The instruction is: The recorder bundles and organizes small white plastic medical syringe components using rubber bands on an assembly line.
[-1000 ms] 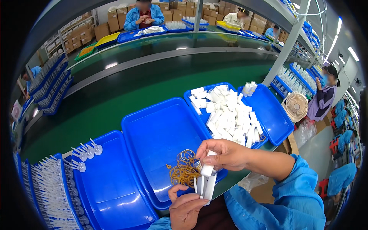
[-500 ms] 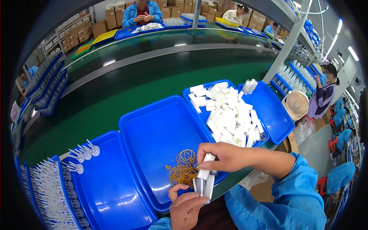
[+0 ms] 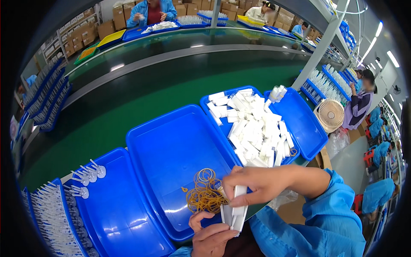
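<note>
A small bundle of white rectangular plastic pieces (image 3: 240, 215) stands between my hands, at the near edge of the middle tray. My left hand (image 3: 210, 240) grips the lower end between thumb and fingers. From above, my right hand (image 3: 262, 185) closes thumb and fingers round the upper part of a white piece. Their inner faces are partly hidden by my fingers. Just left of the right hand, tan rubber bands (image 3: 204, 193) lie in a loose heap in the blue middle tray (image 3: 167, 145). Many similar white pieces (image 3: 262, 128) are piled in the tray beyond my right hand.
A blue tray (image 3: 306, 128) at the right holds a few clear-and-white pieces (image 3: 278, 93). At the left, another blue tray (image 3: 115, 205) has several clear stemmed parts (image 3: 89, 174), beside a packed rack (image 3: 55, 214). A green conveyor belt (image 3: 150, 90) runs behind; a fan (image 3: 330, 115) stands right. Co-workers sit beyond.
My right hand has lowered its white piece against those in my left hand, so they now sit together. The view has shifted slightly. A co-worker's hands across the belt have moved apart.
</note>
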`<state>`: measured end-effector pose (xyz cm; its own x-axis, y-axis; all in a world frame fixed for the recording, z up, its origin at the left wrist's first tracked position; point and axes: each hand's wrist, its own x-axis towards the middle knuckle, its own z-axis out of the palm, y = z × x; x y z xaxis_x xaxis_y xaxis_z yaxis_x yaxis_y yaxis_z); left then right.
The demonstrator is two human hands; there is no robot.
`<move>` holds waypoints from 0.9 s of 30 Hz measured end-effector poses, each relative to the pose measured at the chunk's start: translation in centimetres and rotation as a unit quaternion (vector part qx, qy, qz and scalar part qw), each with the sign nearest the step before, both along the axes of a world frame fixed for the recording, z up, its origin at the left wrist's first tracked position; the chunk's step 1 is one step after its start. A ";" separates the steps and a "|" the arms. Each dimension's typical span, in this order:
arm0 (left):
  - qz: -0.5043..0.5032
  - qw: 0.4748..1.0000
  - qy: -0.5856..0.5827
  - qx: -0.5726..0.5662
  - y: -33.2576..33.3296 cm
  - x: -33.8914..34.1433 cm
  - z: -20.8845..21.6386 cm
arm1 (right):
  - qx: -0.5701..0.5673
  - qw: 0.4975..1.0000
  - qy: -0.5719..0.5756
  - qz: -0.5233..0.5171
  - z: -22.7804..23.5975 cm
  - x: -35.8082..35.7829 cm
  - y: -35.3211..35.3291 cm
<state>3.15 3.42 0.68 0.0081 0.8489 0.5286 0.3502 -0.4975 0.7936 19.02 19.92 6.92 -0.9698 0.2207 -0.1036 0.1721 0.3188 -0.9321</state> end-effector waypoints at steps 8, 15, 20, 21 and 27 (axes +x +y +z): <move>0.100 0.989 -0.098 -0.049 -0.3 0.5 0.4 | -0.040 0.998 0.038 0.004 -1.9 -0.8 -3.4; 0.104 0.984 -0.112 -0.092 -0.5 -0.1 -0.3 | 0.336 0.891 -0.017 -0.305 -2.8 -4.2 9.2; 0.116 0.973 -0.139 -0.143 -1.7 -0.1 1.0 | 0.388 0.813 -0.280 -0.330 -3.2 -4.9 15.4; 0.122 0.976 -0.115 -0.138 -1.8 -0.3 1.5 | 0.389 0.827 -0.256 -0.316 -3.8 -4.7 16.1; 0.142 0.977 -0.098 -0.123 -2.5 -0.3 1.1 | 0.258 0.892 -0.060 -0.367 -3.6 -3.5 12.5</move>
